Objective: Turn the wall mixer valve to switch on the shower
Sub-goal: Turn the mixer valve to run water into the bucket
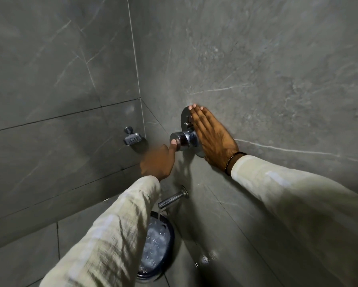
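The chrome wall mixer valve (184,140) juts out of the grey tiled wall on an oval chrome plate (184,114). My left hand (159,160) is below and left of it, blurred, with its thumb pressed on the knob's front end; the other fingers are hidden. My right hand (212,139) lies flat against the wall plate, fingers straight and together, pointing up, covering the plate's right side. A chrome spout (172,198) below the valve pours water. No shower head is in view.
A dark blue bucket (156,245) stands on the floor under the spout, full of churning water. A chrome soap dish (131,138) is fixed on the left wall near the corner. Grey tiled walls close in on both sides.
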